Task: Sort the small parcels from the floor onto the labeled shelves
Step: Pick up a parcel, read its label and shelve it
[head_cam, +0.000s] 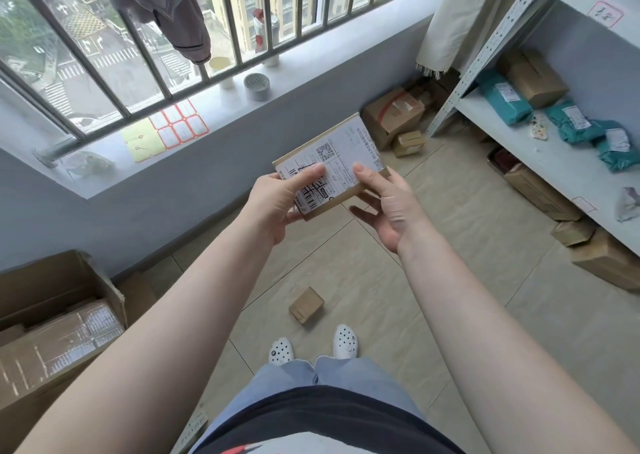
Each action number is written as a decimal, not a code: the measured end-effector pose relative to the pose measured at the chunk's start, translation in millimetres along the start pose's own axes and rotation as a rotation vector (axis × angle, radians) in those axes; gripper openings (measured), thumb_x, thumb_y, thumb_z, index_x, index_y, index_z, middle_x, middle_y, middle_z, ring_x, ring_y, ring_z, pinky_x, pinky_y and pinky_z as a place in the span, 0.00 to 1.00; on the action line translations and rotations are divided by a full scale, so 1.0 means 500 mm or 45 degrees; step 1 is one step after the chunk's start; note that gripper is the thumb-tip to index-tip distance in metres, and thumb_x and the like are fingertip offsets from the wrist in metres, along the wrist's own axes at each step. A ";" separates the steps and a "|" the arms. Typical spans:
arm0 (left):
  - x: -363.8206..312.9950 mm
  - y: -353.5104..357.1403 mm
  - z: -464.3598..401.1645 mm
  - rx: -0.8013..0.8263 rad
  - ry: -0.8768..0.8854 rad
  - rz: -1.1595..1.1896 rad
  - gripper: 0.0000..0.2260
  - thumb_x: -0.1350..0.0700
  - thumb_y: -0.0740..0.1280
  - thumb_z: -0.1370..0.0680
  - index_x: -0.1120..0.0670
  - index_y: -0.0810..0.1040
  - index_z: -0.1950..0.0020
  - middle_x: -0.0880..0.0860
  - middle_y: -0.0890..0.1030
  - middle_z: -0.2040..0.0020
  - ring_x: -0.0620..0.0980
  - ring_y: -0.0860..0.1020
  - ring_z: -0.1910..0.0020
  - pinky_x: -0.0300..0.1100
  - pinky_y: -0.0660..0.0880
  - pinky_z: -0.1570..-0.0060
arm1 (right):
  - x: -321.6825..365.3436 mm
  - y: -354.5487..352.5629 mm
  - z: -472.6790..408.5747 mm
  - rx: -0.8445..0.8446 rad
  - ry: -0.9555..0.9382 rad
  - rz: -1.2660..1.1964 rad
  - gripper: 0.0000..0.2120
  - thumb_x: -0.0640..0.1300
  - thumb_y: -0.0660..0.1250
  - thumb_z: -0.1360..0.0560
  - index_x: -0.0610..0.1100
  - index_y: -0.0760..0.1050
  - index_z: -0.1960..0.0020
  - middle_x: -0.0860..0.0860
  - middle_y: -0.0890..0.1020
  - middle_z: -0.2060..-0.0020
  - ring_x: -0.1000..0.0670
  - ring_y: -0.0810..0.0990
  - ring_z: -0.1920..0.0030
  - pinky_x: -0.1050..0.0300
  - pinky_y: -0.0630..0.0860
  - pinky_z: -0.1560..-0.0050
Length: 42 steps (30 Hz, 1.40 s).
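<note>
I hold a small brown cardboard parcel (341,149) with a white shipping label facing up, at chest height over the floor. My left hand (277,201) grips its near left corner, thumb on the label. My right hand (388,204) holds its right edge, thumb on top and fingers underneath. Another small brown parcel (307,304) lies on the tiled floor just in front of my feet. The white metal shelf unit (540,156) stands to my right, with red-bordered labels (604,13) on its shelf edges and teal bags (575,124) and a brown box (536,76) on the middle shelf.
Brown boxes (393,114) sit on the floor near the shelf's corner post, and more boxes (602,263) lie under the lowest shelf. A large open carton (52,325) stands at my left. A windowsill (225,107) with sticker sheets and cups runs along the barred window.
</note>
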<state>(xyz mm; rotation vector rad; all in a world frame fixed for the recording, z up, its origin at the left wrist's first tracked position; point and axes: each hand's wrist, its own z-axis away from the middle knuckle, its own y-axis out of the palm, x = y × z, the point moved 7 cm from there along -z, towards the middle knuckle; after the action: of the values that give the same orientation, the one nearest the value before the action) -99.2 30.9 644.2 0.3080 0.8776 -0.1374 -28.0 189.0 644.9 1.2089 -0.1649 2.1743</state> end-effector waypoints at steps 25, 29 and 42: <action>-0.002 0.019 0.015 -0.003 0.082 -0.073 0.39 0.43 0.79 0.38 0.51 0.73 0.29 0.47 0.85 0.42 0.52 0.81 0.39 0.59 0.71 0.34 | -0.039 0.043 0.010 0.026 0.119 -0.118 0.16 0.51 0.74 0.29 0.48 0.80 0.43 0.49 0.85 0.55 0.48 0.82 0.51 0.48 0.78 0.43; -0.014 0.016 0.012 0.048 0.123 -0.082 0.28 0.47 0.79 0.37 0.49 0.81 0.38 0.47 0.87 0.47 0.53 0.83 0.42 0.59 0.71 0.35 | -0.041 0.035 0.015 0.040 0.118 -0.071 0.16 0.50 0.73 0.29 0.47 0.79 0.42 0.49 0.84 0.56 0.47 0.81 0.50 0.44 0.76 0.42; -0.050 0.027 0.028 0.282 0.146 -0.210 0.19 0.62 0.75 0.28 0.53 0.82 0.37 0.50 0.87 0.46 0.49 0.86 0.50 0.51 0.81 0.45 | -0.001 0.002 0.016 0.087 -0.191 0.166 0.37 0.47 0.78 0.33 0.50 0.68 0.27 0.46 0.84 0.43 0.47 0.84 0.45 0.52 0.79 0.45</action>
<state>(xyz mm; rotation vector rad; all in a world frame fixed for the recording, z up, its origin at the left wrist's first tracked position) -101.3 39.1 674.6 0.4540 1.0037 -0.3743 -22.4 184.6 649.2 1.4371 -0.2401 2.2152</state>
